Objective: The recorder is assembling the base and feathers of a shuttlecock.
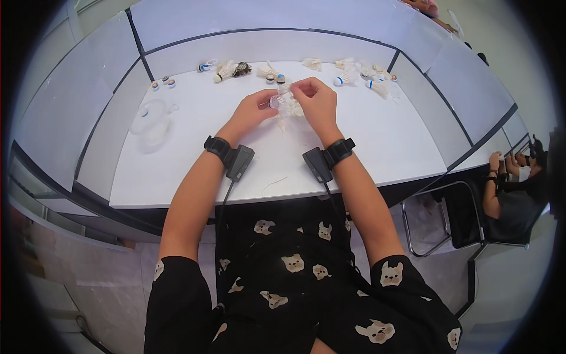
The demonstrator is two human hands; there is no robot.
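I had a clear, pale-flecked piece (275,102) up between my two hands, over the far half of the surface (365,153), about midway between its left and right edges. My left hand (254,112) was curled narrow around the round, clear end, thumb on the side toward the near edge, fingers toward the far edge. My right hand (318,105) was drawn to a tight pinch at the piece's upper part, a little nearer the far edge than my left thumb. So the piece lay to the right of my left palm and to the left of my right one, with the left more around it. Its long axis seemed to run from the far edge toward the near edge, across the gap, though I couldn't be sure. White bits (293,108) showed beside it, under my right fingers. Beyond, shuttlecocks (346,79) lay along the far edge.
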